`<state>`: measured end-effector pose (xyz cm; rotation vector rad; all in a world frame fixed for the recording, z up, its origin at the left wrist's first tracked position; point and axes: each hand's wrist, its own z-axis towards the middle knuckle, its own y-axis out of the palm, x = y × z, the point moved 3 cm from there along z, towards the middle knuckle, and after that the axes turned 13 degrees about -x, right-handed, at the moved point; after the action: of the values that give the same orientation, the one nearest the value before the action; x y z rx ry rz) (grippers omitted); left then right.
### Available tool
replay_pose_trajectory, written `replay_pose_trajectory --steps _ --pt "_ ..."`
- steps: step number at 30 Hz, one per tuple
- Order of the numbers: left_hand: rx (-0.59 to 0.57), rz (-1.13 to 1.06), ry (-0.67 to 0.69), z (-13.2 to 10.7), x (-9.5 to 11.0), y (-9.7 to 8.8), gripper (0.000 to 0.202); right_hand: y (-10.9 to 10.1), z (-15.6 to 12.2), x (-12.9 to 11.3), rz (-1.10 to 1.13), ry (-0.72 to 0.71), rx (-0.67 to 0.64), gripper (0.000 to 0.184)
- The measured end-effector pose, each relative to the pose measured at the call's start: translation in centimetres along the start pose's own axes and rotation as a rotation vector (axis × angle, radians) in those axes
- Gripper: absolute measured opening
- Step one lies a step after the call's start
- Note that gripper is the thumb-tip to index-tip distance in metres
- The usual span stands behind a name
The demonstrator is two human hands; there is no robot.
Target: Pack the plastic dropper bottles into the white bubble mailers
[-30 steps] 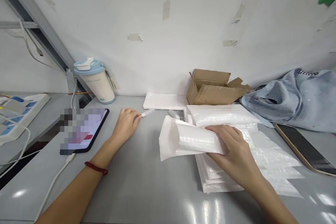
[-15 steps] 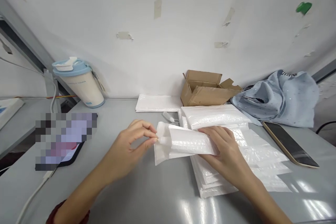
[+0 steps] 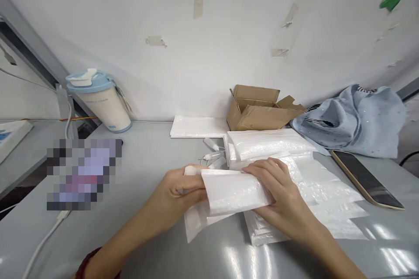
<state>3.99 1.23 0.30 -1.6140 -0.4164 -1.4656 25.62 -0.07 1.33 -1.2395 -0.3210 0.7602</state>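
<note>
A white bubble mailer (image 3: 235,192) is held above the desk with its mouth facing left. My right hand (image 3: 278,185) is closed around its right end, thumb below and fingers on top. The fingers of my left hand (image 3: 183,187) are bent together and reach into the mouth, beside the raised flap (image 3: 194,222). Their tips are hidden inside, so whatever they pinch does not show. Just behind lie several small whitish translucent pieces (image 3: 214,155) with thin loops. Under my right hand spreads a pile of more bubble mailers (image 3: 321,183).
An open cardboard box (image 3: 266,117) stands against the wall, right of flat white mailers (image 3: 198,126). A blue cloth (image 3: 360,126) and a dark phone (image 3: 366,178) lie to the right. On the left are a tumbler (image 3: 109,107) and a blurred-out phone (image 3: 88,174) with a cable (image 3: 42,244).
My left hand has moved right, its fingertips passing from the mailer's edge into its mouth. The mailer is tilted more and its flap hangs lower. More small translucent pieces show behind it.
</note>
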Motion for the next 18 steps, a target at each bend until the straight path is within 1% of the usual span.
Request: replay_pose_trajectory --steps 2,5,6,9,11,12,14,18 --pt "-0.013 0.039 0.002 0.11 0.18 0.53 0.027 0.07 0.02 -0.11 -0.01 0.004 -0.001 0.043" --pt "-0.02 0.051 0.001 0.13 0.28 0.79 0.025 0.2 -0.05 -0.04 -0.01 0.015 -0.015 0.045" --pt "-0.039 0.039 -0.005 0.11 0.28 0.76 0.024 0.24 -0.07 -0.02 -0.008 0.014 -0.022 0.045" --pt "-0.141 0.013 -0.021 0.0 0.36 0.54 0.02 0.31 -0.11 0.0 0.001 0.013 -0.04 0.045" --pt "-0.166 0.035 -0.009 -0.06 0.5 0.3 0.02 0.34 -0.11 -0.02 0.01 0.017 -0.049 0.046" --pt "-0.156 0.059 0.002 -0.07 0.57 0.2 0.021 0.34 -0.1 -0.03 0.012 0.018 -0.051 0.046" --pt "-0.09 0.136 0.034 -0.06 0.67 0.08 0.024 0.34 -0.09 -0.07 0.007 0.014 -0.056 0.046" --pt "0.02 0.311 0.095 -0.05 0.48 0.5 0.028 0.44 -0.05 -0.16 -0.004 0.005 -0.067 0.045"
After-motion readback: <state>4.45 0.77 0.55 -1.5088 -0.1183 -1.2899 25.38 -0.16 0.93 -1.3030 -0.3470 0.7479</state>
